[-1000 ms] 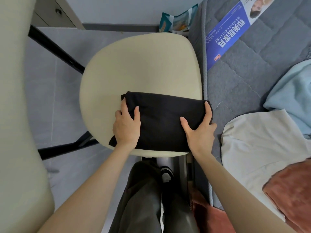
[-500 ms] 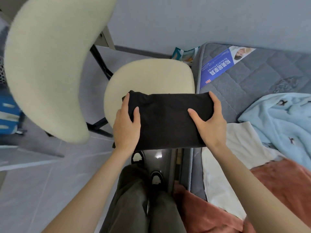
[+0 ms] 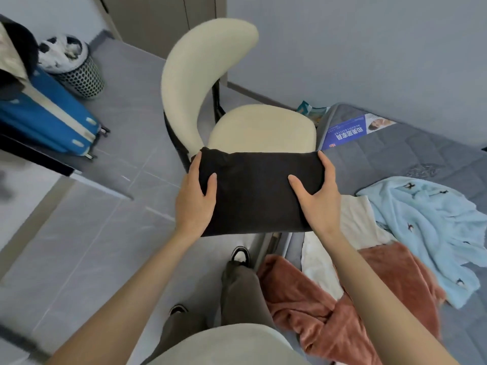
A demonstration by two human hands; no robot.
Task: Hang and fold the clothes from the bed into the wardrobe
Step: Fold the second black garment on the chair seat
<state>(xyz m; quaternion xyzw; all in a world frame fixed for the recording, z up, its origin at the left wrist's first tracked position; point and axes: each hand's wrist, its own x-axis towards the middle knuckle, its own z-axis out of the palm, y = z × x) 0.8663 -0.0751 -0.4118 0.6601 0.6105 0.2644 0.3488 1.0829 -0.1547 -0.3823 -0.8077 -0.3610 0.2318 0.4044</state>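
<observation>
folded black garment [image 3: 257, 191] held in the air in front of the cream chair [image 3: 263, 127]. left hand [image 3: 196, 198] grips its left end, thumb on top. right hand [image 3: 320, 196] grips its right end likewise. bed [image 3: 421, 154] at right carries blue, white and rust clothes
</observation>
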